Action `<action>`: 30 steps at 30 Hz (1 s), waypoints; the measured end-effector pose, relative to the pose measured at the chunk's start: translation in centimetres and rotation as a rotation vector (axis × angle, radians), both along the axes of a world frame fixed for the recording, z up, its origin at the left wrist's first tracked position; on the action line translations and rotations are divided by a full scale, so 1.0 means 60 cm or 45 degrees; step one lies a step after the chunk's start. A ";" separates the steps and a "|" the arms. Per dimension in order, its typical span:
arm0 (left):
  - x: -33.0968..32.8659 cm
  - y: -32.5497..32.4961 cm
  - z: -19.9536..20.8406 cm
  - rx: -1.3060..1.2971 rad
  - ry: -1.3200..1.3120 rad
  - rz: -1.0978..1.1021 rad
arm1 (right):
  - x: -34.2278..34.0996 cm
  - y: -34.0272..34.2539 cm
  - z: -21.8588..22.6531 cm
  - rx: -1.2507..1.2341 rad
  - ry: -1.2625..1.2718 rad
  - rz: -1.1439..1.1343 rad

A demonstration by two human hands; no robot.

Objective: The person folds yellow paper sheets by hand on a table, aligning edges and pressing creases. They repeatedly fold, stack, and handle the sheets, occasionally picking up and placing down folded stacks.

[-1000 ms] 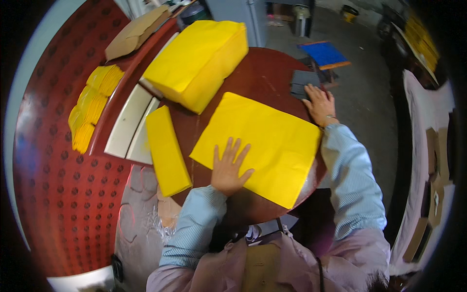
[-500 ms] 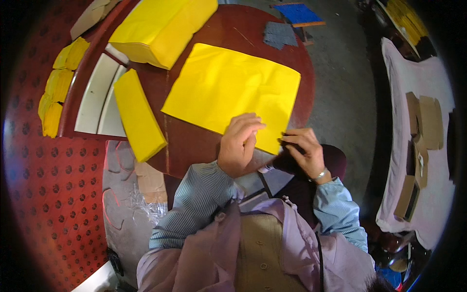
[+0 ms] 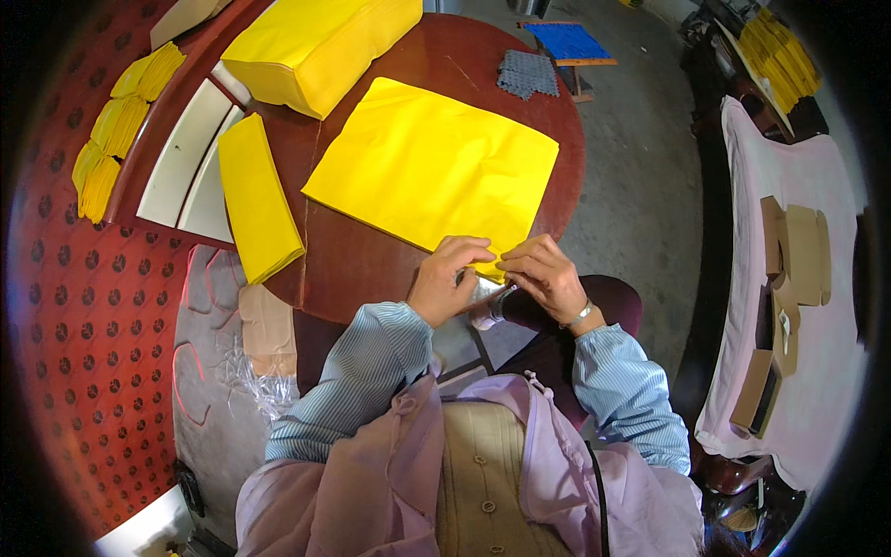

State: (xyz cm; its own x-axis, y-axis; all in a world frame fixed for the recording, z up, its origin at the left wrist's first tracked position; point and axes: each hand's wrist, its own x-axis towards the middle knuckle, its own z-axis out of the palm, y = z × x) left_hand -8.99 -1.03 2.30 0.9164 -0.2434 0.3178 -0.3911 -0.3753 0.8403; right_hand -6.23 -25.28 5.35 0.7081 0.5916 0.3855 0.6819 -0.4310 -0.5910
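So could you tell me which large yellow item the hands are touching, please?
The wide, flat item: the left hand and right hand touch its near corner. The narrow item to its left and the taller, bulky item are untouched.

I've got plain yellow paper (image 3: 441, 162) at twelve o'clock on a reddish-brown worktop (image 3: 357, 255), blue-and-white striped sleeves (image 3: 357, 371) at five and seven, a red surface (image 3: 111, 325) with dark spots at nine, pale pink cloth (image 3: 821, 362) at three. Stool top's (image 3: 564, 42) super blue, around one.

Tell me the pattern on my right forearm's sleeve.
The right forearm's sleeve has narrow light-blue and white stripes, best seen in the head view.
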 end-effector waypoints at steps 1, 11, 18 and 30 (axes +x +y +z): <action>0.000 0.002 0.001 0.015 0.024 -0.019 | 0.003 0.000 -0.003 0.026 0.003 -0.006; 0.007 0.015 0.003 0.067 0.056 -0.099 | 0.013 0.001 -0.022 0.188 0.331 -0.161; 0.011 -0.016 -0.002 0.007 0.058 0.167 | 0.006 0.006 -0.023 0.221 0.419 -0.305; 0.016 -0.006 -0.004 -0.108 0.178 0.133 | -0.002 0.004 -0.030 0.209 0.430 -0.279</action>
State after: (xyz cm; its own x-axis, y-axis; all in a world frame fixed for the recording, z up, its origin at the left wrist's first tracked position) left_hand -8.02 -1.39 2.06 0.9720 -0.1223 0.2008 -0.2308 -0.3333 0.9141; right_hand -6.33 -25.04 3.58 0.9126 0.3635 0.1871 0.3414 -0.4257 -0.8380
